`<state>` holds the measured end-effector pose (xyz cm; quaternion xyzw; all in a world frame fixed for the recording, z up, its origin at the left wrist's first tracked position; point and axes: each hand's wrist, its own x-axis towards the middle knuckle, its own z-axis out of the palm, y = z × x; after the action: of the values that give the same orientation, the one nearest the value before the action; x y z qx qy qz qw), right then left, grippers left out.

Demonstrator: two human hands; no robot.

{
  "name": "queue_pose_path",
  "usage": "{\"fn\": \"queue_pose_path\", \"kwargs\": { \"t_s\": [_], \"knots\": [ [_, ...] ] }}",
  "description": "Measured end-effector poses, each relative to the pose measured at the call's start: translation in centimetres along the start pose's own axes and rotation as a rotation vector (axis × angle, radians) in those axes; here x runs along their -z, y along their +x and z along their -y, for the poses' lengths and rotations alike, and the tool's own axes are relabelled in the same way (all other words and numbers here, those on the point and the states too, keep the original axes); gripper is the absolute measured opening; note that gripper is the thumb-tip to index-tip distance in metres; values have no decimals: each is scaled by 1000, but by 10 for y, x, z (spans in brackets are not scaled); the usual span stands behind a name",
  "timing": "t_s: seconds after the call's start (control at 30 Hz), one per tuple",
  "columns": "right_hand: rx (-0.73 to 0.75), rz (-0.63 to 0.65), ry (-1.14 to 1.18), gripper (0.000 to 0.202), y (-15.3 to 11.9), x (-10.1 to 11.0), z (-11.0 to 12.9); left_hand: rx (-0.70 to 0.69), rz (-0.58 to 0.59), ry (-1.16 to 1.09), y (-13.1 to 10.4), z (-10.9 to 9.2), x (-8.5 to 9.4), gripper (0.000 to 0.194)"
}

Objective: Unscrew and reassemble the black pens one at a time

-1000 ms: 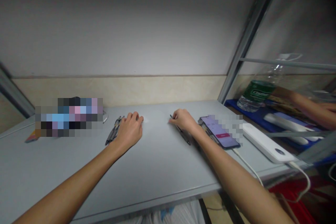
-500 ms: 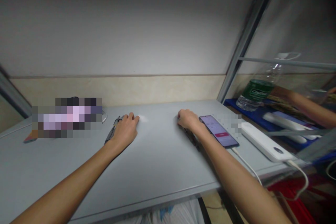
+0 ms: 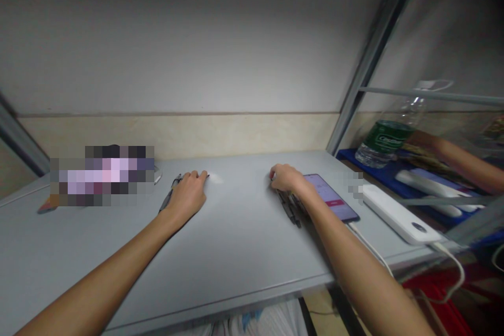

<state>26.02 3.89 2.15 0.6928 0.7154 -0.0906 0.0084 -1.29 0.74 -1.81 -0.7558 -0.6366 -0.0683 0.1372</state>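
Note:
My left hand [image 3: 188,192] rests low over the grey desk, its fingers bent and close together. A small dark tip, like that of a pen, pokes out by its fingertips. Dark pens [image 3: 168,198] lie along the left side of this hand, partly covered by it. On the right, my right hand [image 3: 286,178] is curled downward in a pinch at the upper ends of several dark pens [image 3: 290,211]. Its fingertips are mostly hidden, so the exact grip is unclear. Just beside the right wrist lies a phone [image 3: 342,209] with its screen lit.
A white power bank [image 3: 397,212] with a white cable [image 3: 372,249] lies right of the phone. Blurred-out items [image 3: 106,176] sit at the desk's [image 3: 236,252] back left. Beyond the metal frame stand a large water bottle [image 3: 384,142] and another person's arm [image 3: 452,155].
My right hand has shifted slightly right, baring more of the pens below it. The left fingers have drawn closer together, and a dark tip now shows beside them.

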Motion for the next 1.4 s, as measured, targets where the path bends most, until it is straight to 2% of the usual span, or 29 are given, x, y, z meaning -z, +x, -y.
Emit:
{"fn": "queue_pose_path", "kwargs": {
  "t_s": [0.33,0.53,0.9,1.0,1.1,1.23,1.33,1.4],
  "knots": [
    [115,41,-32,47,9,-1,-16,9,35,31,-1,0,0,42],
    [193,64,-32,48,6,1,-17,-26,0,40,-1,1,-3,41],
    [125,27,-39,53,5,4,-18,55,21,55,-3,-1,1,31],
    [127,13,-22,49,3,5,-16,51,43,46,-3,0,2,32],
    [204,-92,43,35,0,4,-9,-22,6,-12,-1,-1,-1,28],
    [466,-232,194,27,-7,0,8,-264,-79,-262,0,-9,-6,22],
    [611,-141,314,36,-13,-7,23,-436,-128,-440,-4,-20,-3,25],
    [618,45,394,49,-16,-12,31,-519,-143,-503,-8,-27,0,26]
  ]
}}
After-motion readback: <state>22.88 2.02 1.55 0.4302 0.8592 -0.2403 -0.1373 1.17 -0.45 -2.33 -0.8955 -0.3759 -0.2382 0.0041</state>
